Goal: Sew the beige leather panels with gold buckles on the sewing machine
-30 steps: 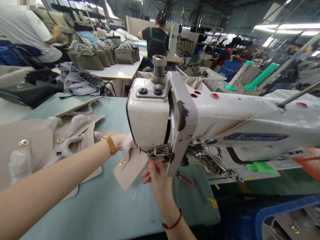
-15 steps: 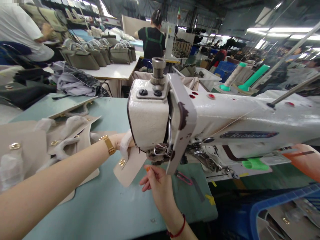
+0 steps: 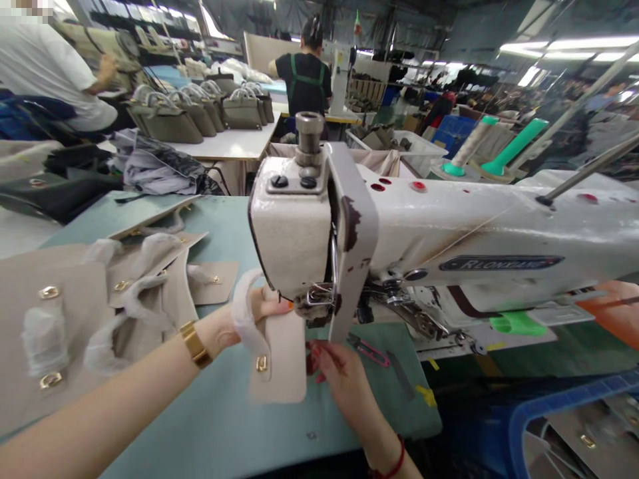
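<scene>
My left hand (image 3: 254, 311) grips a beige bag panel (image 3: 284, 359) beside the sewing machine's head (image 3: 294, 233), its thumb along the upper part. The panel carries a handle (image 3: 244, 313) in white wrap, with a gold metal fitting (image 3: 261, 363) at its lower end. Close to the panel's right edge, my right hand (image 3: 339, 372) has its thumb and fingers pinched together. Anything between those fingertips is too small or hidden to make out. The needle area is partly hidden behind the machine's grey guard (image 3: 352, 246).
Several beige panels with wrapped handles (image 3: 144, 293) lie on the left of the green table (image 3: 214, 426). Pink thread snips (image 3: 372, 352) rest right of my right hand. A blue basket (image 3: 514, 426) stands at lower right. Thread cones (image 3: 514, 148) rise behind the machine.
The bag panel has turned upright and come nearer, its lower edge now level. My left hand has moved with it. My right hand has shifted right and lower, to the panel's edge.
</scene>
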`<state>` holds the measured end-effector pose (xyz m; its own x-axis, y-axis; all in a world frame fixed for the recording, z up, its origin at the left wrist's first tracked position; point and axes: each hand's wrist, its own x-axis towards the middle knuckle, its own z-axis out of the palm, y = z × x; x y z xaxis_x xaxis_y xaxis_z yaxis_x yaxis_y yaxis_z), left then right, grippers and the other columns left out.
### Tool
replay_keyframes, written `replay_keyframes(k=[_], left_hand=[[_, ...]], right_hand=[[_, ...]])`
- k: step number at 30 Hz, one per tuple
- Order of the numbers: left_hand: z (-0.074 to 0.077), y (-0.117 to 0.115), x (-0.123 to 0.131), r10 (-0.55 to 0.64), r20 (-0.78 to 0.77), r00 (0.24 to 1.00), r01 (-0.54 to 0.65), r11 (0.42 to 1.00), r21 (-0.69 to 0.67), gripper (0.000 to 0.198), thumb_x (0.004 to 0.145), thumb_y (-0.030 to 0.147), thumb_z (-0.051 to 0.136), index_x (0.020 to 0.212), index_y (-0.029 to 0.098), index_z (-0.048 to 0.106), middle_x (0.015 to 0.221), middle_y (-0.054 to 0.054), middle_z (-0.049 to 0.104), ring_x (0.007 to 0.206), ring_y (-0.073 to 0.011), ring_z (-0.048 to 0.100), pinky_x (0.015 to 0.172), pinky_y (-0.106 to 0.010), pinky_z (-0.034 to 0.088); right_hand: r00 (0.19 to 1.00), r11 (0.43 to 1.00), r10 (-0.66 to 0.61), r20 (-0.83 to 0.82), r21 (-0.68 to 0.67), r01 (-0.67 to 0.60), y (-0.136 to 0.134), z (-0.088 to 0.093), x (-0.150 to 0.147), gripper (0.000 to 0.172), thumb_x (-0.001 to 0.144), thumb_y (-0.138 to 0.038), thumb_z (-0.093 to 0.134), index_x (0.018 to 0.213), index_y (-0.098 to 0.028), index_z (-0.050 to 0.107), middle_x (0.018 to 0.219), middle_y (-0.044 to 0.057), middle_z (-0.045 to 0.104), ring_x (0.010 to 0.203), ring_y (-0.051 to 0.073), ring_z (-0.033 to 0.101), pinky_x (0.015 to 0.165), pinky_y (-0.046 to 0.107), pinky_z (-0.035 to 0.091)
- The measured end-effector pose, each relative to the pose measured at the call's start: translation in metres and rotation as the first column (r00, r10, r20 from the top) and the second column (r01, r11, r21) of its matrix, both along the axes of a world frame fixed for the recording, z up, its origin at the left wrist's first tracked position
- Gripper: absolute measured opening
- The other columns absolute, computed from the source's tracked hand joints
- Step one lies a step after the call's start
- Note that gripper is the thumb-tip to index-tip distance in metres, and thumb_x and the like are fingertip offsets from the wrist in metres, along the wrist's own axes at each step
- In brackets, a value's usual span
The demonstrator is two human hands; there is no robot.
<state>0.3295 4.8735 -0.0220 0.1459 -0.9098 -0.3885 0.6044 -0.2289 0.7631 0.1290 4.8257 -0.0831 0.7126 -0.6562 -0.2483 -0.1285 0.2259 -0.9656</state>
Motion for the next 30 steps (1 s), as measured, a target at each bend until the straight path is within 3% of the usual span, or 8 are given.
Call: replay_keyframes(k=[5, 11, 16, 25, 30], left_hand=[[-0.021, 0.014, -0.009, -0.001, -0.010, 1.000, 0.001, 0.999, 0.037, 0.032, 0.076, 0.023, 0.071, 0.104, 0.011, 0.067, 0.096, -0.008, 0.075, 0.082, -0.0219, 0.069, 0.077, -0.033, 0.058], [-0.016, 0.008, -0.009, -0.029, 0.053, 0.998, 0.029, 0.999, 0.015, 0.036, 0.072, 0.028, 0.074, 0.103, 0.011, 0.067, 0.097, -0.010, 0.075, 0.079, -0.0212, 0.069, 0.073, -0.030, 0.057], [-0.016, 0.003, -0.006, -0.040, 0.053, 0.998, 0.039, 0.999, 0.018, 0.024, 0.071, 0.022, 0.074, 0.093, 0.014, 0.070, 0.088, -0.005, 0.076, 0.068, -0.0161, 0.067, 0.064, -0.025, 0.056], [-0.021, 0.003, -0.005, -0.042, 0.034, 0.999, 0.041, 0.998, 0.048, 0.025, 0.069, 0.025, 0.075, 0.093, 0.019, 0.071, 0.094, -0.007, 0.076, 0.072, -0.0199, 0.069, 0.070, -0.031, 0.056], [-0.020, 0.002, -0.006, 0.008, 0.007, 1.000, -0.008, 0.999, 0.040, 0.026, 0.067, 0.022, 0.077, 0.092, 0.017, 0.072, 0.079, -0.005, 0.076, 0.073, -0.0196, 0.069, 0.068, -0.028, 0.056]], right_hand=[[0.997, 0.985, 0.001, 0.077, 0.172, -0.014, -0.007, 0.010, 0.000, 0.041, 0.086, -0.052, 0.049, 0.085, -0.016, 0.069, 0.074, 0.003, 0.064, 0.065, 0.013, 0.057, 0.053, 0.020, 0.045], [0.994, 0.964, 0.074, 0.085, 0.250, -0.093, -0.002, 0.017, 0.015, 0.039, 0.083, -0.050, 0.055, 0.070, -0.014, 0.065, 0.060, -0.002, 0.055, 0.051, 0.006, 0.047, 0.048, 0.017, 0.036], [0.997, 0.986, 0.069, 0.042, 0.152, -0.075, -0.002, 0.016, 0.017, 0.039, 0.084, -0.050, 0.053, 0.072, -0.014, 0.064, 0.062, -0.002, 0.056, 0.053, 0.008, 0.049, 0.049, 0.018, 0.037], [0.999, 0.999, -0.027, -0.039, -0.033, 0.026, -0.005, 0.016, 0.028, 0.045, 0.081, -0.054, 0.052, 0.061, -0.014, 0.056, 0.059, -0.001, 0.051, 0.055, 0.009, 0.044, 0.049, 0.020, 0.034], [0.997, 0.987, -0.072, -0.019, -0.143, 0.069, -0.005, 0.014, 0.031, 0.045, 0.082, -0.050, 0.052, 0.056, -0.014, 0.057, 0.058, 0.000, 0.052, 0.059, 0.011, 0.047, 0.050, 0.020, 0.033]])
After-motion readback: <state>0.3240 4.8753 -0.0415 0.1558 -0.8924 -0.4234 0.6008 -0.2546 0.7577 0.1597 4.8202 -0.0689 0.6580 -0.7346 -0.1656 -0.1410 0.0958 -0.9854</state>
